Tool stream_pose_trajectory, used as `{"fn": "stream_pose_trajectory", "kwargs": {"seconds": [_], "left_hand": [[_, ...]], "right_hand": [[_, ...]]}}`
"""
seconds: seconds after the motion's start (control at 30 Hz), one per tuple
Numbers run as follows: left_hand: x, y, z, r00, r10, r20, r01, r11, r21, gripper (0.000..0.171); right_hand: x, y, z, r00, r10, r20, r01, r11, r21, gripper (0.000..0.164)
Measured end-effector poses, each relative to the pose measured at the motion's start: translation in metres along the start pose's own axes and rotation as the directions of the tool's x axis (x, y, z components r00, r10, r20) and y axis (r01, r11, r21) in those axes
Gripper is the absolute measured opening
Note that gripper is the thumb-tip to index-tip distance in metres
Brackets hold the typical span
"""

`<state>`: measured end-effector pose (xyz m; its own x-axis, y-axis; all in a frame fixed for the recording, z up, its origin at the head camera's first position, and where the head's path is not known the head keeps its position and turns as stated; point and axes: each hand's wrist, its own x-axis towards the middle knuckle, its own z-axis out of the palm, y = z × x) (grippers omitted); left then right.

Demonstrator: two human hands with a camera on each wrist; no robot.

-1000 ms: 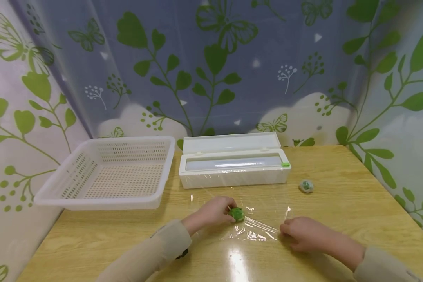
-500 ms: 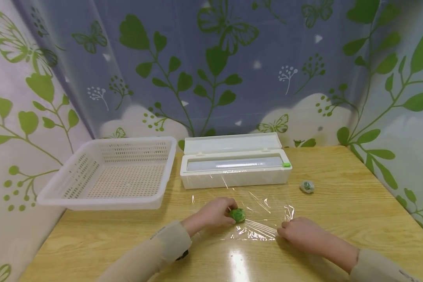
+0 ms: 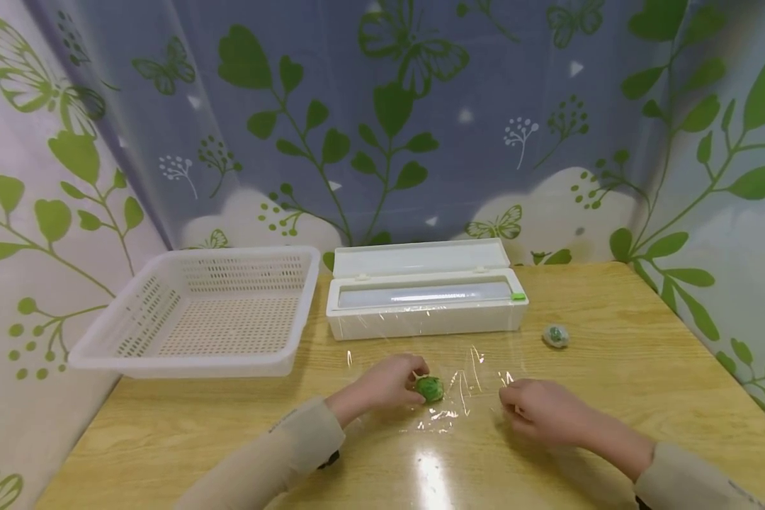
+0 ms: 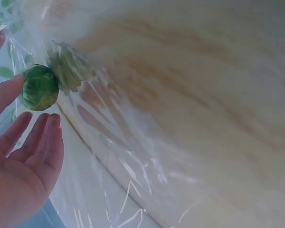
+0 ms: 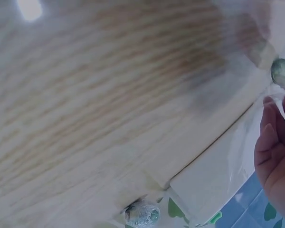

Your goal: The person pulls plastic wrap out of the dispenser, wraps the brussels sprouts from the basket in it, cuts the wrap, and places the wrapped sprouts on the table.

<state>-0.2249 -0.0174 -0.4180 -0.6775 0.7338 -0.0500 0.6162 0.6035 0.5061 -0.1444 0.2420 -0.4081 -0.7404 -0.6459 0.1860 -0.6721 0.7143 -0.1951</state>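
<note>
A green Brussels sprout point(image 3: 431, 389) sits on a sheet of clear cling film point(image 3: 465, 407) spread over the table. My left hand point(image 3: 387, 382) holds the sprout from its left side, the thumb touching it in the left wrist view. To the right, my right hand point(image 3: 548, 413) pinches the film's near right edge between thumb and fingers. In the right wrist view a strand of film point(image 5: 278, 96) runs from those fingertips. The film reaches back to a long white dispenser box point(image 3: 427, 324), whose lid stands up.
A white perforated basket point(image 3: 185, 368) stands at the left. A small film-wrapped green bundle point(image 3: 555, 336) lies right of the box. A green cutter slider point(image 3: 518, 297) sits at the box's right end. Patterned curtain point(image 3: 421, 177) closes off the back and sides.
My right hand has shifted slightly left and then up, and the tight creases running from the sprout to it have slackened. The left hand stays on the sprout.
</note>
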Motion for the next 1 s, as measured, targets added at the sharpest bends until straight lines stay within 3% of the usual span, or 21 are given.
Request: {"fn": "stream_pose_trajectory", "kwargs": {"seconds": [0.17, 0.3, 0.4, 0.53, 0.7, 0.83, 1.0], "left_hand": [[-0.008, 0.001, -0.004, 0.999, 0.0, -0.037, 0.001, 0.999, 0.032, 0.037], [-0.019, 0.0, -0.007, 0.999, 0.017, -0.039, -0.016, 1.0, 0.016, 0.028], [-0.029, -0.001, -0.01, 0.999, 0.038, 0.019, -0.038, 0.999, 0.038, 0.034], [-0.04, -0.002, -0.011, 0.992, 0.041, 0.123, -0.062, 0.983, 0.174, 0.042], [-0.05, 0.001, -0.01, 0.981, 0.03, 0.194, -0.089, 0.948, 0.304, 0.03], [-0.051, -0.004, -0.008, 0.981, 0.076, 0.178, -0.129, 0.942, 0.31, 0.012], [-0.048, -0.016, -0.01, 0.983, 0.119, 0.142, -0.15, 0.961, 0.233, 0.015]], "right_hand": [[0.006, 0.003, -0.009, 0.993, 0.109, 0.054, -0.117, 0.975, 0.188, 0.022], [0.01, 0.008, -0.012, 0.987, 0.151, 0.056, -0.16, 0.948, 0.274, 0.018], [0.011, 0.011, -0.014, 0.987, 0.16, 0.014, -0.156, 0.934, 0.321, 0.016], [0.014, 0.013, -0.016, 0.985, 0.171, -0.031, -0.147, 0.913, 0.381, 0.014], [0.019, 0.017, -0.016, 0.977, 0.213, -0.022, -0.183, 0.884, 0.431, 0.013], [0.02, 0.019, -0.017, 0.974, 0.227, -0.002, -0.199, 0.86, 0.47, 0.016], [0.021, 0.023, -0.017, 0.977, 0.211, -0.026, -0.171, 0.852, 0.494, 0.024]]}}
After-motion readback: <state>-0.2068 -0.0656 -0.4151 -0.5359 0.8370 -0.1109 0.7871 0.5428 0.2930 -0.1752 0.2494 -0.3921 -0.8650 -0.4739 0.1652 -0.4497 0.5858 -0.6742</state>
